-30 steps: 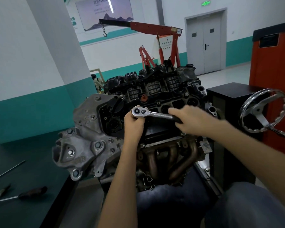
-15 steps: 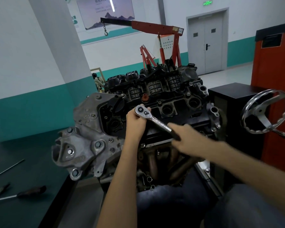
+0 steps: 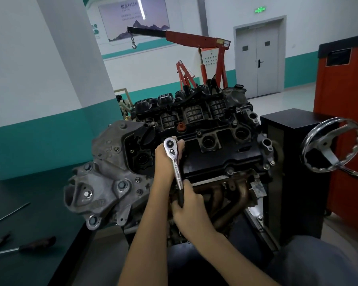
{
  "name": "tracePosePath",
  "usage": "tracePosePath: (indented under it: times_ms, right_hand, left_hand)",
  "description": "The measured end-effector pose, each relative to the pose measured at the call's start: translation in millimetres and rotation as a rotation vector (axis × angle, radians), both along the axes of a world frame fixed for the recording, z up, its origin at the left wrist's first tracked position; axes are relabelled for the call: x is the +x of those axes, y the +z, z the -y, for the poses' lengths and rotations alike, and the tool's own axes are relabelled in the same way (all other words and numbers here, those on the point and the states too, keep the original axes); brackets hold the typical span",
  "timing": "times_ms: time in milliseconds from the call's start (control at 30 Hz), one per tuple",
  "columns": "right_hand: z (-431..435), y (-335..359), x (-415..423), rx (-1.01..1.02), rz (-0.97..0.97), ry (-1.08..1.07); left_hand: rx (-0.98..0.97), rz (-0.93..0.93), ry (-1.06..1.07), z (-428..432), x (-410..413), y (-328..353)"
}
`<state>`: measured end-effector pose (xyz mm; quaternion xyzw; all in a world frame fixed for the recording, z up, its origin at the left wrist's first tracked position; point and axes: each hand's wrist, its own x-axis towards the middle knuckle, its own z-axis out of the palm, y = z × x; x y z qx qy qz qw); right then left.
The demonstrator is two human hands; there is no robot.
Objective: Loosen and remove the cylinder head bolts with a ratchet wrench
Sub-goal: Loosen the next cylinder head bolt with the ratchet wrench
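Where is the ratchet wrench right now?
In the head view the ratchet wrench sits mid-frame over the engine's black cover, its head held by the left hand just below the red cap, its handle running down into the right hand.

Your chrome ratchet (image 3: 177, 166) has its head up on the engine (image 3: 215, 153), on the black top cover near the left end, with the black grip pointing down toward you.

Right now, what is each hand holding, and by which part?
One ratchet wrench: right hand grips its black handle; left hand curls round just under its head.
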<state>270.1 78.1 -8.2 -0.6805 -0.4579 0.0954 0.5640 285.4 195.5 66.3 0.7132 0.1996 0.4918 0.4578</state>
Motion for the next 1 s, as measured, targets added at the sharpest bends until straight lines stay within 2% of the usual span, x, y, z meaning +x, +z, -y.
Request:
tracePosePath:
  times_ms: [67, 167, 333, 400, 467, 567, 667, 767, 833, 1000]
  right_hand:
    - [10, 6, 18, -0.052, 0.063, 0.033]
    - [38, 29, 74, -0.192, 0.307, 0.102]
    - [47, 109, 150, -0.436, 0.995, -0.001]
    - [42, 118, 150, -0.425, 1.125, -0.042]
    - [44, 104, 136, -0.388, 1.025, -0.077]
    - [51, 54, 92, -0.263, 0.601, -0.042]
    - [31, 20, 35, -0.120, 0.232, 0.008]
    - [9, 9, 2, -0.053, 0.027, 0.055]
    - [14, 14, 16, -0.091, 0.088, 0.065]
    - [51, 71, 114, -0.370, 0.587, 0.121]
  left_hand:
    - [-0.024, -0.010, -0.015, 0, 0, 0]
    - [-0.025, 0.020, -0.049, 4, 0, -2]
    - [0.106, -0.053, -0.049, 7, -6, 5]
    - [0.090, -0.025, -0.039, 8, -10, 2]
    - [0.031, 0.044, -0.028, 12, -11, -2]
    - [-0.001, 0.110, 0.003, 15, -4, -5]
    - [-0.016, 0.111, 0.014, 16, 1, -4]
    - [0.007, 0.059, 0.027, 11, -4, -3]
    - [-0.004, 0.047, 0.001, 9, -5, -2]
    - [0.104, -0.082, -0.071, 5, -8, 5]
